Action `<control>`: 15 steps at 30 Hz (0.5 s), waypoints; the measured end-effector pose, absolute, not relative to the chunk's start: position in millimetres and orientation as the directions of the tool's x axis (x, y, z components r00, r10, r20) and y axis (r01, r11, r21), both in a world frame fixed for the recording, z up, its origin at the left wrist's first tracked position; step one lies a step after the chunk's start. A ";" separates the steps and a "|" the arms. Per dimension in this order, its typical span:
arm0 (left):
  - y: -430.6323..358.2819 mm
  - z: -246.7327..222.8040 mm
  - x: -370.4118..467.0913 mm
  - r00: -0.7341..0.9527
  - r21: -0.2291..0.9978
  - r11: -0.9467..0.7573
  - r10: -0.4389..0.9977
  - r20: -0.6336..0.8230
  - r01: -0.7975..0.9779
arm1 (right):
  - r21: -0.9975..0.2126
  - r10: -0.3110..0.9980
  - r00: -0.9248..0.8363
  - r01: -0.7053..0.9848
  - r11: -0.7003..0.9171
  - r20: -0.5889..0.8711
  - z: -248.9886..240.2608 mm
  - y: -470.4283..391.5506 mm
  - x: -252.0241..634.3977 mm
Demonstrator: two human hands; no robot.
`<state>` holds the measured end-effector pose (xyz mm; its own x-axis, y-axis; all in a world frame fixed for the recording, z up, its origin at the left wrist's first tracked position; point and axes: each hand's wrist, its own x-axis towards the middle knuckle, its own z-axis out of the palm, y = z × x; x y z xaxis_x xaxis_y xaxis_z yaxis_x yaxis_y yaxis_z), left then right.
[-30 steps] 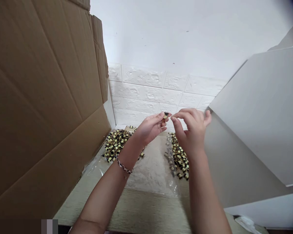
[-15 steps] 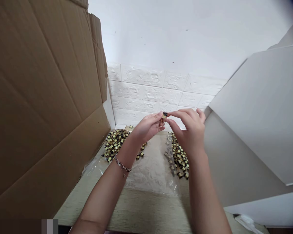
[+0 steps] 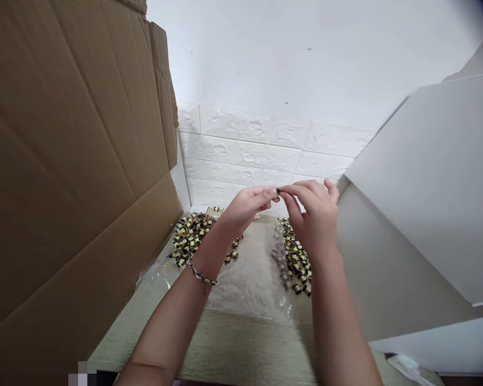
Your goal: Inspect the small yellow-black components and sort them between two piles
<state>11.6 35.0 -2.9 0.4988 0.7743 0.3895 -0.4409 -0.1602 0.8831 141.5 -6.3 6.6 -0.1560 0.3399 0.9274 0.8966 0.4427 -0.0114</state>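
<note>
One part (image 3: 277,195) pinched in our left hand (image 3: 243,209); right hand (image 3: 317,217) nearly closed at it, hold unclear; steady left, light right.

A pale, wood-grained flat tabletop (image 3: 241,348) carries 1 clear, crinkled plastic sheet (image 3: 245,292) and 2 heaps of small yellow-and-black blocky parts (image 3: 191,236).

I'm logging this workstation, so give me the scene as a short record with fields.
left hand: holds a small yellow-and-black coil component
right hand: thumb and index finger pinch at its edge
piles: similar coils in a left pile and a right pile
between piles: clear plastic
left side: cardboard
left wrist: chain bracelet
</note>
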 end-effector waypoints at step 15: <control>36.9 -7.6 14.4 0.431 0.884 -0.290 0.790 0.437 -0.366 | 0.012 0.337 -0.186 0.888 0.459 0.923 5.8 -5.0 142.5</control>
